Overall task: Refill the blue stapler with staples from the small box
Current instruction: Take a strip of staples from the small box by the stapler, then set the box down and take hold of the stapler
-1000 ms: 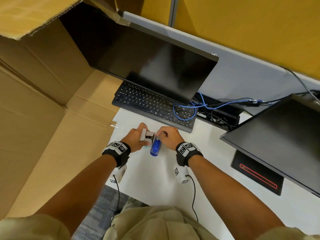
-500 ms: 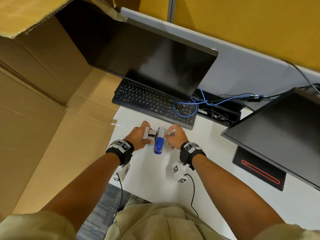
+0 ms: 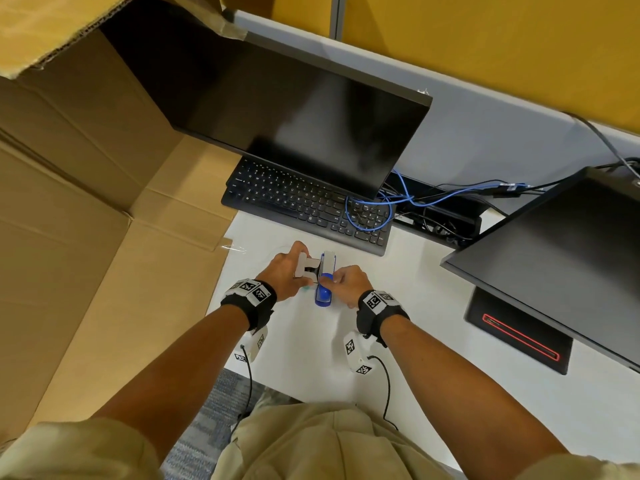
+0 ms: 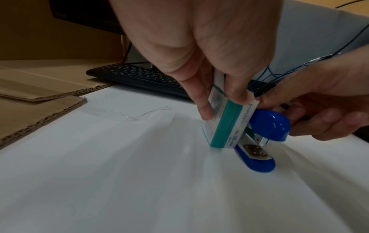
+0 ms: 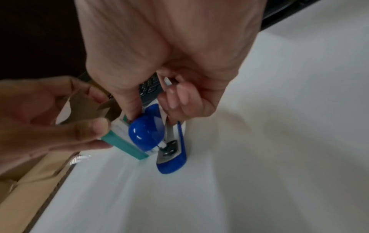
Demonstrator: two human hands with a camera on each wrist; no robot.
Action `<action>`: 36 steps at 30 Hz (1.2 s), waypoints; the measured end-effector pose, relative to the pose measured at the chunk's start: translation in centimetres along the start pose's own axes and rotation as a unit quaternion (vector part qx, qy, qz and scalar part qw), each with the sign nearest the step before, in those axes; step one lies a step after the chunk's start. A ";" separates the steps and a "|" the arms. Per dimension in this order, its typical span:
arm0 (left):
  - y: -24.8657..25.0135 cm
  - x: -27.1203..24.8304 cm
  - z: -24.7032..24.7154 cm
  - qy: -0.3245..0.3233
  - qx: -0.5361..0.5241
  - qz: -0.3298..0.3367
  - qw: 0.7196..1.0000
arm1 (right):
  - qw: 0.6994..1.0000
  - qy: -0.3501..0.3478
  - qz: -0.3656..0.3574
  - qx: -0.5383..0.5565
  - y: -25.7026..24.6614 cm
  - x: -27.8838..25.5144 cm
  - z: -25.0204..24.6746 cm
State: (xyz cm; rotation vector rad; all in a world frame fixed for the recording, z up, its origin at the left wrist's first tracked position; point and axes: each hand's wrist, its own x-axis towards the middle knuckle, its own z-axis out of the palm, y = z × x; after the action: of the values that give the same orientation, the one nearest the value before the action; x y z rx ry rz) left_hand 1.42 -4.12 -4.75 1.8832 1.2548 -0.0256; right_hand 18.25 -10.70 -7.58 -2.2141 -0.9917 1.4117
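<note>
The blue stapler (image 3: 322, 295) lies on the white desk (image 3: 301, 348) between my hands, its base (image 4: 257, 160) flat and its blue top cover (image 4: 268, 124) raised off the metal rail. My right hand (image 3: 338, 279) pinches that cover from the right, thumb and fingers curled round it (image 5: 147, 119). The small teal and white staple box (image 4: 225, 126) stands on edge right against the stapler's left side. My left hand (image 4: 221, 105) holds the box between thumb and fingers, also seen in the head view (image 3: 306, 268). Whether staples are in the stapler is hidden.
A black keyboard (image 3: 308, 202) with a blue cable (image 3: 367, 216) lies just beyond the hands, under a dark monitor (image 3: 294, 109). A second monitor (image 3: 561, 265) overhangs the right side. A large open cardboard box (image 3: 86, 237) borders the desk's left edge. Clear plastic wrap (image 4: 139, 115) lies near it.
My right hand, which had drawn slightly right of the stapler half a second ago, is back on its blue cover. The left hand still holds the box beside it.
</note>
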 end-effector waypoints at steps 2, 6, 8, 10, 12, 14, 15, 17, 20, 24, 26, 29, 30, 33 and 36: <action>0.2 0.1 0.0 -0.005 0.003 0.001 1.000 | 1.000 0.001 0.009 -0.006 0.3 0.0 -0.1; 0.8 0.0 0.4 -0.018 0.006 0.007 1.000 | 0.997 -0.009 0.041 -0.061 1.1 -0.1 -0.9; 1.6 0.1 0.8 -0.033 0.010 0.024 0.999 | 0.995 -0.002 0.041 -0.089 1.9 -0.3 -1.4; 2.4 0.1 1.4 -0.046 0.029 0.046 0.997 | 0.993 0.003 0.047 -0.105 3.0 -0.6 -2.2; 2.8 0.1 2.1 -0.053 0.066 0.079 0.993 | 0.992 0.004 0.055 -0.111 4.2 -1.1 -3.4; 3.1 0.0 2.7 -0.054 0.113 0.117 0.985 | 0.992 0.005 0.064 -0.111 5.7 -1.6 -4.7; 3.1 -0.1 3.0 -0.051 0.142 0.128 0.980 | 0.991 0.007 0.068 -0.111 6.4 -1.8 -5.3; 3.2 -0.2 3.6 -0.051 0.199 0.139 0.969 | 0.991 0.012 0.073 -0.107 7.7 -2.2 -6.4; 3.2 -0.5 4.4 -0.075 0.240 0.142 0.957 | 0.992 0.015 0.076 -0.095 9.3 -2.7 -7.3; 3.3 -0.5 5.4 -0.100 0.231 0.152 0.956 | 0.993 0.023 0.073 -0.088 10.1 -3.2 -7.6; 3.5 -0.4 6.0 -0.101 0.230 0.175 0.952 | 0.993 0.026 0.069 -0.088 10.1 -3.4 -7.5; 4.0 0.0 6.6 -0.111 0.226 0.191 0.949 | 0.993 0.024 0.066 -0.096 9.9 -3.8 -7.3; 4.4 0.0 6.7 -0.113 0.224 0.193 0.949 | 0.993 0.024 0.065 -0.099 9.9 -3.9 -7.3; 5.4 -0.3 7.1 -0.106 0.226 0.199 0.948 | 0.992 0.028 0.065 -0.102 10.0 -4.4 -7.3; 5.6 -0.5 7.5 -0.100 0.230 0.199 0.947 | 0.992 0.030 0.062 -0.102 10.2 -4.7 -7.3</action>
State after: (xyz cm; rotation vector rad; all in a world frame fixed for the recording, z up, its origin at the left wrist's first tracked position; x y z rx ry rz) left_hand 8.57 -10.13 -5.82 2.4381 0.7523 -0.3106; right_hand 27.38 -20.56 -7.38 -2.4909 -1.0350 1.3377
